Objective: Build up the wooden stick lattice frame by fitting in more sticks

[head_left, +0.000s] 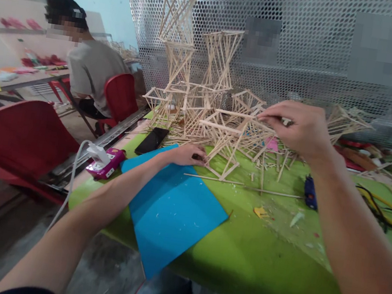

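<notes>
A small frame of thin wooden sticks [226,130] tilts over the front of the stick pile. My left hand [191,155] is closed at its lower left corner, with fingertips pinched on the sticks. Higher up, my right hand [297,125] has thumb and forefinger pinched at the frame's upper right corner; whether a separate stick is between them is too small to see. A blue sheet [178,213] lies under my left wrist and hangs over the table's front edge. One long thin stick [270,192] rests on the green table just in front.
Behind stand tall stick towers [181,12] against a perforated metal panel [307,41]. Left are a black phone [151,141], a purple power strip [105,164] and red chairs [27,141]. A seated person [90,62] is farther back. Yellow cable [389,208] lies right.
</notes>
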A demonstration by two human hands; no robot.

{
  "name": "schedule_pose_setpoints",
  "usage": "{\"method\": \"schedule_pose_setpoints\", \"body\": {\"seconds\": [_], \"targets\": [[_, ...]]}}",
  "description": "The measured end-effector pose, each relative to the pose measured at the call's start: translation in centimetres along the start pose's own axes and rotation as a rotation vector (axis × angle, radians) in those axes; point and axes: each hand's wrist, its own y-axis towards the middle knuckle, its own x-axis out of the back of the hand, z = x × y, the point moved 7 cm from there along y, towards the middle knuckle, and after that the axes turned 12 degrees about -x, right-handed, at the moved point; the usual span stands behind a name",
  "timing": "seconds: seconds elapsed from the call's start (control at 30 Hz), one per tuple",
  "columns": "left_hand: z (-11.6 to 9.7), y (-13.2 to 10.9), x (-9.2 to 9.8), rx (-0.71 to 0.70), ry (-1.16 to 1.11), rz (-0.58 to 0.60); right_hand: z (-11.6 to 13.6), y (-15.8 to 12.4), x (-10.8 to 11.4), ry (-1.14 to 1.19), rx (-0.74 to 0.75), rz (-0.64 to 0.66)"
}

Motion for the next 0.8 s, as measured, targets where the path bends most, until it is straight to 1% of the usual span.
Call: {"method": "schedule_pose_setpoints", "body": {"seconds": [0.07,0.17,0.23,0.33,0.57,0.7,0.8], "targets": [[0.2,0.0,-0.1,-0.007,0.006,-0.005,0.5,-0.2,-0.9,-0.012,0.045,0.016],[0.6,0.1,-0.2,-0.013,0.016,-0.005,0.9,-0.5,-2.4,-0.107,0.097,0.081],[0.8,0.1,-0.2,-0.011,0.023,-0.009,0.8,-0.7,-3.0,-0.169,0.106,0.112],[1.0,0.2,-0.2,-0.011,0.038,-0.014,0.5,-0.9,-3.4,-0.232,0.097,0.112],[1.4,0.3,-0.5,-0.034,0.057,-0.032,0.3,-1.3,-3.6,-0.268,0.033,0.044],[0.8,0.4,-0.4,-0.054,0.070,-0.049,-0.5,-1.9,-4.3,-0.317,-0.013,-0.006],[-0.1,0.4,-0.3,-0.064,0.067,-0.056,-1.0,-2.3,-5.0,-0.301,-0.042,-0.053]]}}
